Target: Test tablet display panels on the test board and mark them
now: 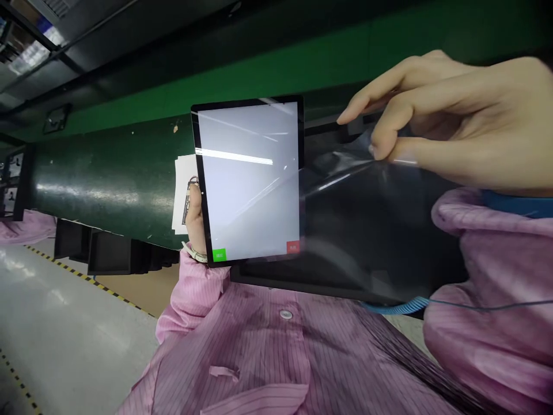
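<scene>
The left hand (pixel 195 216) gripped the lit tablet (pixel 250 178) by its left edge, upright before the green conveyor (pixel 108 178). The right hand (pixel 449 124) pinched clear film (pixel 341 173) at the tablet's right side. Peeling seemed under way; a steady outward pull seemed needed.

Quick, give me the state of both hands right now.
Left hand: closed on the edge of the lit tablet, holding it upright.
Right hand: fingers pinched on the clear film beside the tablet.
</scene>
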The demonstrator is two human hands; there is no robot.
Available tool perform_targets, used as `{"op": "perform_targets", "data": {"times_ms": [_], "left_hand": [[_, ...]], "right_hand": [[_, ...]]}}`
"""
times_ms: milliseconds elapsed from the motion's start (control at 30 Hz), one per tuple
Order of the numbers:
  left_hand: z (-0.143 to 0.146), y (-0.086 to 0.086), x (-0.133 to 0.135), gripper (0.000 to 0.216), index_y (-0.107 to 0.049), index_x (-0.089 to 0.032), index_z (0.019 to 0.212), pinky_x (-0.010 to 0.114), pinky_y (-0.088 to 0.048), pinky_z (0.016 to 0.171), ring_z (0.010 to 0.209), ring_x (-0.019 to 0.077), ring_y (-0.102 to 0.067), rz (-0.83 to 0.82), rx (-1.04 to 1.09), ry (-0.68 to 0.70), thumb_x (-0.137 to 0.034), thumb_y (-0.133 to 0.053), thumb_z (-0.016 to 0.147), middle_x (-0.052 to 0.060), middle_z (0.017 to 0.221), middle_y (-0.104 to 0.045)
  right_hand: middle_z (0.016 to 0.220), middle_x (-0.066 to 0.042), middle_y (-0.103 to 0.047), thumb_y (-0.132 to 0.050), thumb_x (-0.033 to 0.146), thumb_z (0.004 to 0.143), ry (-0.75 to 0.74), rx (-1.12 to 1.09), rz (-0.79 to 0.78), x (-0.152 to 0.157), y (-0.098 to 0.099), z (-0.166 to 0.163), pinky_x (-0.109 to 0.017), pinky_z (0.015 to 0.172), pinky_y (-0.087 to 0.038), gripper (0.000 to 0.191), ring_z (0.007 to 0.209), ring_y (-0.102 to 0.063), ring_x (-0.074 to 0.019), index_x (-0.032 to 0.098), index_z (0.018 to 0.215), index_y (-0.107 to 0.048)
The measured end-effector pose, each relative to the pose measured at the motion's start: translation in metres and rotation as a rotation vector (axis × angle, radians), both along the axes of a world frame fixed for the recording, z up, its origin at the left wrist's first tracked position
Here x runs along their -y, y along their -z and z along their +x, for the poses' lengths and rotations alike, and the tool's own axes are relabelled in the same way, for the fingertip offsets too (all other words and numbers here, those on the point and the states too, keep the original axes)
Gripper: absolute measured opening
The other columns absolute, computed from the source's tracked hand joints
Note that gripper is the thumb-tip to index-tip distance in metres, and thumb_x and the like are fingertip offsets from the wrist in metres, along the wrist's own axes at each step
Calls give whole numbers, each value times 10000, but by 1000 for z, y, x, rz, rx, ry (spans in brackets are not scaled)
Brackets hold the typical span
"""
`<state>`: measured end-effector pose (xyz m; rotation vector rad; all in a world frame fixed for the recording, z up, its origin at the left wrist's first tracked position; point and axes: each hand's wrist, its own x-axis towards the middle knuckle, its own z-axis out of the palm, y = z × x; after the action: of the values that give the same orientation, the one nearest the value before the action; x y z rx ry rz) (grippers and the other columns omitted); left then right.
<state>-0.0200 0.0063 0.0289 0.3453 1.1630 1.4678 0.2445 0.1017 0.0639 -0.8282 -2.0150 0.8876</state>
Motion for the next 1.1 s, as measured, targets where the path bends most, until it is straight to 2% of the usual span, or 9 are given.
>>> {"op": "perform_targets", "data": {"times_ms": [167, 367, 467, 567, 767, 867, 933, 1000, 1100], "left_hand": [[4, -5, -2, 472, -754, -227, 1149, 393, -531, 1149, 1497, 271, -487, -45, -5, -61, -551, -433, 1027, 56, 1390, -697], [-1, 5, 2, 475, -776, -307, 1005, 435, -569, 1108, 1566, 288, -369, 2, -114, 12, -653, -453, 966, -6, 1352, -713], [-5, 9, 4, 467, -788, -361, 967, 459, -578, 1089, 1575, 302, -351, 4, -156, 51, -716, -492, 908, -40, 1350, -713], [-6, 7, 7, 476, -791, -357, 986, 481, -575, 1085, 1542, 316, -410, -13, -177, 61, -743, -535, 874, -5, 1294, -743], [-1, 3, 11, 520, -776, -264, 1024, 454, -516, 1156, 1526, 292, -439, -41, -77, 29, -671, -459, 958, 47, 1261, -753], [1, 6, 12, 517, -770, -241, 1041, 463, -497, 1175, 1521, 304, -445, 7, -38, 54, -662, -480, 962, 42, 1282, -743], [2, 7, 11, 516, -764, -241, 1027, 467, -482, 1189, 1533, 302, -426, 10, -35, 42, -676, -498, 950, 42, 1274, -745], [3, 7, 11, 536, -758, -248, 1020, 466, -468, 1200, 1550, 296, -398, 12, -42, 25, -706, -491, 939, 50, 1261, -748], [5, 5, 11, 572, -753, -251, 1035, 474, -458, 1203, 1543, 309, -405, 23, -63, 35, -738, -473, 929, 67, 1271, -744]], "right_hand": [[1050, -33, -697, -806, 441, 786, 62, -135, -187, -12, 14, 7, -629, 1081, -416, 352, 1156, -637, -278, 218, 584, -623], [1051, -4, -726, -948, 519, 615, 67, -397, -393, -24, 29, 5, -519, 1119, -480, 452, 1075, -682, -198, 220, 531, -619], [1022, 36, -729, -955, 456, 609, 61, -449, -417, -23, 29, 2, -451, 1132, -497, 406, 1089, -688, -162, 237, 536, -621], [1038, 41, -734, -947, 400, 624, 64, -477, -405, -20, 28, -3, -438, 1088, -529, 382, 1112, -682, -159, 237, 551, -609], [1174, -51, -705, -859, 458, 778, 155, -386, -71, -10, 31, -23, -510, 1020, -547, 280, 1224, -642, -251, 235, 764, -690], [1348, -104, -623, -749, 507, 891, 353, -169, 136, 2, 32, -37, -584, 1094, -480, 309, 1331, -564, -314, 251, 1064, -737], [1486, -110, -518, -717, 560, 902, 527, -55, 274, 12, 31, -45, -637, 1146, -415, 508, 1418, -460, -373, 293, 1328, -643], [1579, -89, -412, -715, 589, 889, 619, -4, 403, 22, 31, -50, -671, 1176, -370, 698, 1475, -364, -423, 361, 1502, -472], [1628, -92, -368, -726, 584, 873, 462, 54, 533, 36, 29, -58, -695, 1224, -305, 873, 1486, -362, -463, 392, 1608, -294]]}}
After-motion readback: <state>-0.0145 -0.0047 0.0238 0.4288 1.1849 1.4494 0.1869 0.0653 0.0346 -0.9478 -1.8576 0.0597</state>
